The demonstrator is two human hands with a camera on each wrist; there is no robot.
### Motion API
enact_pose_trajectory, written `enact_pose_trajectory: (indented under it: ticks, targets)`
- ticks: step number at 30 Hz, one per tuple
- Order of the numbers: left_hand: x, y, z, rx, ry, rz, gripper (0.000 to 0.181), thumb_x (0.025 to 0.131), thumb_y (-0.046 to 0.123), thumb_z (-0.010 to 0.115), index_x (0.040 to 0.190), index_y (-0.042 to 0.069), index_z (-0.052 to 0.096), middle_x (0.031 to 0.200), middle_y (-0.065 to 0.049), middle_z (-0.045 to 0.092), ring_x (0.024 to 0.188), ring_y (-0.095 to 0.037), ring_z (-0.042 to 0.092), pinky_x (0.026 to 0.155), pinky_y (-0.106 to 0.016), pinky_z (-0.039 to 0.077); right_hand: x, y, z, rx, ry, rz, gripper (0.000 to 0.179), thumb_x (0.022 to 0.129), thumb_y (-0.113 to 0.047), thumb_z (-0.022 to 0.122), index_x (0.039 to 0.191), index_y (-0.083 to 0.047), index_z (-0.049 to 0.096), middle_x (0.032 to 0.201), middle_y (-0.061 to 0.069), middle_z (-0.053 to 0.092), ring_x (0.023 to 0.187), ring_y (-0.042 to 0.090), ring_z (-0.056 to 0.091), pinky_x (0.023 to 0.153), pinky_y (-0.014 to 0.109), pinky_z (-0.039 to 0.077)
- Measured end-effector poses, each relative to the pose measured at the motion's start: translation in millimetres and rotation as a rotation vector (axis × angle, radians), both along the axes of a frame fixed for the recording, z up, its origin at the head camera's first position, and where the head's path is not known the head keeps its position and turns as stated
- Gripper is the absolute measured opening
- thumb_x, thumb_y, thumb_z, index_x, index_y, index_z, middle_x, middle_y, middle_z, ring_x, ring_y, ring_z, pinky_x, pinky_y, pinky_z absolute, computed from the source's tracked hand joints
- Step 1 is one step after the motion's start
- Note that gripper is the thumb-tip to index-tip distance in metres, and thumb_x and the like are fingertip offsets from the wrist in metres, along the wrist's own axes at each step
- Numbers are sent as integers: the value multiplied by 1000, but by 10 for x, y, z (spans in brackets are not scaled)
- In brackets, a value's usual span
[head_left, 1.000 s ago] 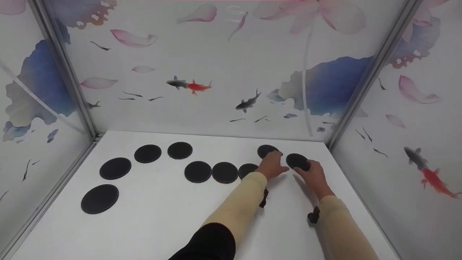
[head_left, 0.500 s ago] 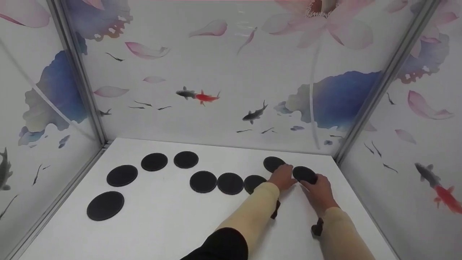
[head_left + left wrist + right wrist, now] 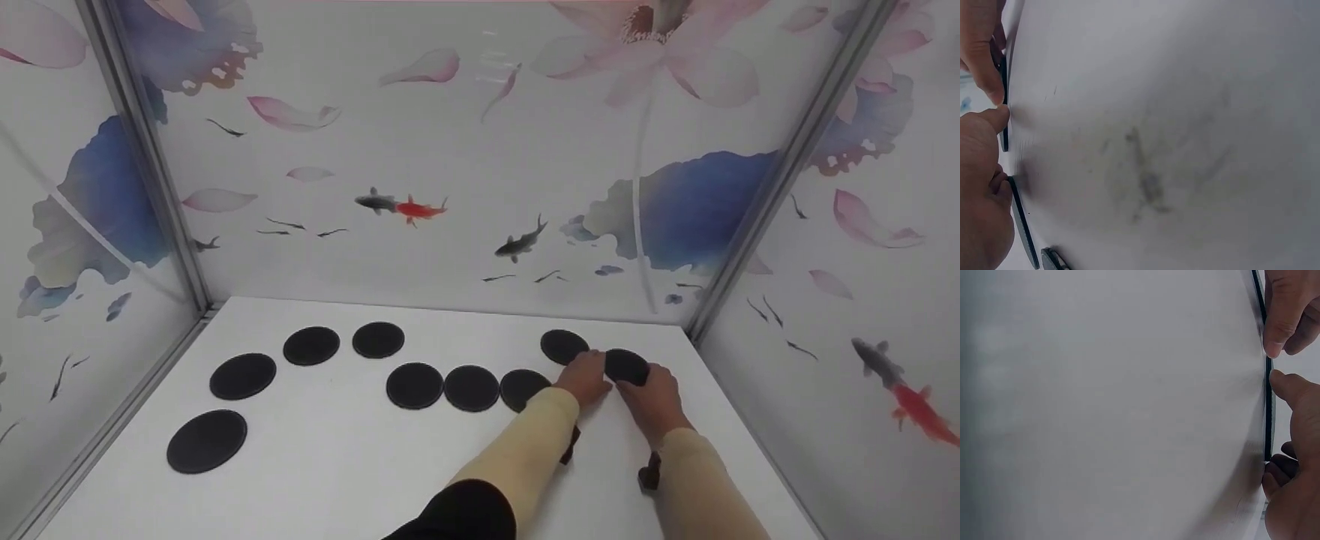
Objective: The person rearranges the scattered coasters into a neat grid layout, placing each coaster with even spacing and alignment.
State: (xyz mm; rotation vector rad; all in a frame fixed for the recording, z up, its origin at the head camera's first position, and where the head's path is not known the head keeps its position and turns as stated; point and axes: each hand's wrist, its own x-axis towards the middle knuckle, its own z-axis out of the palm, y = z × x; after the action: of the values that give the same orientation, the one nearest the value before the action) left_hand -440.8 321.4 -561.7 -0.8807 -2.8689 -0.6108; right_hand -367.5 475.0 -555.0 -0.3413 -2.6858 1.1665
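One black disc (image 3: 626,366) sits back-right on the table (image 3: 330,480), right hand (image 3: 654,401) pinching it, can't tell if the left hand (image 3: 583,379) grips too, and the left sleeve (image 3: 517,450) blocks part of another disc (image 3: 520,388).

White wall panels (image 3: 450,135), lotus (image 3: 652,52) and koi (image 3: 420,208) prints, upper frame; grey posts (image 3: 148,157) left, right; white tabletop (image 3: 337,465) below.

A white table (image 3: 322,472) bears nine black discs (image 3: 472,388): four from nine to eleven o'clock, three near twelve, two around one.
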Motion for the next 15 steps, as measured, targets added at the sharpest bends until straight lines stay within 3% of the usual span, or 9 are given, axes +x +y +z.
enact_pose_trajectory:
  ticks: [6,10,15]
  targets:
    - [-11,46,-54,35,4,-35,57,96,34,70,148,17,51,147,2,54,138,-13,47,114,-26,35,-26,4,20,19,-8,-4,59,95,-35,70,136,3,51,133,21,57,128,38,54,110,55,39]
    - [29,63,-23,30,-7,-48,55,97,32,69,146,16,52,143,1,57,135,-14,50,113,-26,36,-23,5,16,14,-44,-14,63,94,-34,69,139,3,46,138,22,53,132,40,50,112,56,36]
    - [64,62,22,49,-26,-34,51,97,31,69,144,16,55,140,1,59,133,-14,52,112,-27,38,-19,19,33,32,-22,-8,64,94,-36,71,138,5,47,135,23,54,130,40,51,112,55,37]
